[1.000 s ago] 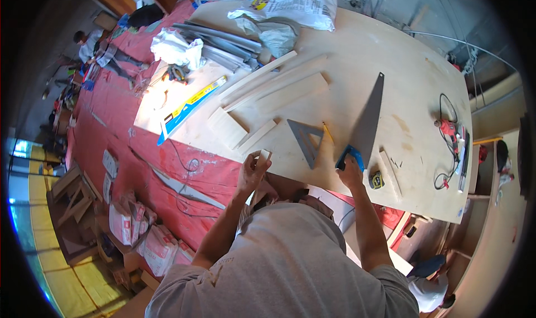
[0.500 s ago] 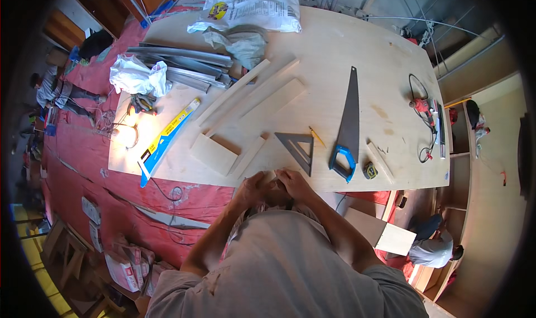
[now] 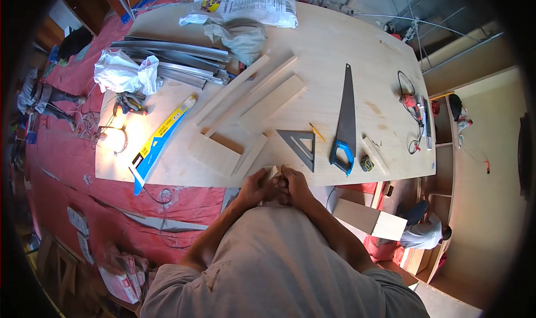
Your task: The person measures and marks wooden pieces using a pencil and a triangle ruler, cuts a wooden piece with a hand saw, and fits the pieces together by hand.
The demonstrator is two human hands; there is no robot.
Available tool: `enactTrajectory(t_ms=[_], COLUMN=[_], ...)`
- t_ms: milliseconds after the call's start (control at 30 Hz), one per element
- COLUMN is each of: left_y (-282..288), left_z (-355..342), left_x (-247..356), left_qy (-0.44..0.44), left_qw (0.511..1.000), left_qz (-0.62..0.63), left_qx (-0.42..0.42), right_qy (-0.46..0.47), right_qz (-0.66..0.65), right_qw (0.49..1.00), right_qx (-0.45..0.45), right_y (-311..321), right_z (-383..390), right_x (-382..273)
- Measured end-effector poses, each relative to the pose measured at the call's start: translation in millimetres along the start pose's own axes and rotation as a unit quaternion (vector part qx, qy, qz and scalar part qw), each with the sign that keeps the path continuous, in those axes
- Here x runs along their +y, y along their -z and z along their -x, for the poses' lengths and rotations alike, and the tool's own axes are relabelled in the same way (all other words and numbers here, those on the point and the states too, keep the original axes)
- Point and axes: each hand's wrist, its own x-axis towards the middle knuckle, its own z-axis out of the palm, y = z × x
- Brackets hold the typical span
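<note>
Close to my body, at the near edge of the plywood table [image 3: 385, 56], both hands are closed around a small pale piece [image 3: 272, 173] that looks like wood. My left hand [image 3: 256, 189] grips it from the left, and my right hand [image 3: 295, 185] holds its right side. The fingers hide most of the piece. Just beyond them lie a short wood strip [image 3: 251, 155] and a rectangular wood block [image 3: 214, 154]. A dark triangular square [image 3: 309, 164] rests ahead of my right hand, with a yellow pencil [image 3: 317, 131] beside it.
A handsaw [image 3: 347, 109], tape measure [image 3: 366, 163] and red corded tool [image 3: 409, 101] lie rightward. Leftward are a saw sleeve [image 3: 162, 142], a glowing lamp [image 3: 114, 138], metal profiles [image 3: 173, 53] and long wood strips [image 3: 231, 89]. One person [image 3: 424, 231] crouches right; another [image 3: 44, 97] is far left.
The view has shifted slightly, moving the table and its objects a little left and up. Both hands still hold the small piece; their fingers have shifted around it.
</note>
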Motion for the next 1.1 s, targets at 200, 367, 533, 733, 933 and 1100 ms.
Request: enactTrajectory(t_ms=[200, 367, 533, 733, 933, 1100], left_y=[12.8, 34.7, 91.5, 128.5, 141.1, 179.4], left_z=[-17.5, -44.5, -61.1, -46.3, -6.6, -14.2], left_x=[-2.1, -41.5, -34.2, -34.1, -66.1, -88.0], left_qy=[-0.021, -0.173, -0.012, 0.105, 0.161, 0.182], left_qw=[0.997, 0.960, 0.981, 0.935, 0.894, 0.877], left_qz=[-0.078, -0.176, 0.018, -0.060, -0.143, -0.173], left_qx=[0.016, 0.136, 0.195, 0.333, 0.394, 0.410], right_qy=[0.151, 0.237, 0.135, 0.282, 0.493, 0.445], right_qz=[0.185, 0.481, 0.504, 0.622, 0.712, 0.818], right_qw=[0.970, 0.836, 0.844, 0.730, 0.495, 0.330], right_qx=[0.035, 0.117, 0.128, 0.035, -0.071, -0.155], right_y=[12.6, 43.5, 44.2, 63.1, 16.4, -12.1], right_z=[-8.4, -23.2, -13.1, -62.0, -157.9, -209.7], right_x=[9.1, 38.6, 24.8, 15.1, -2.1, -9.8])
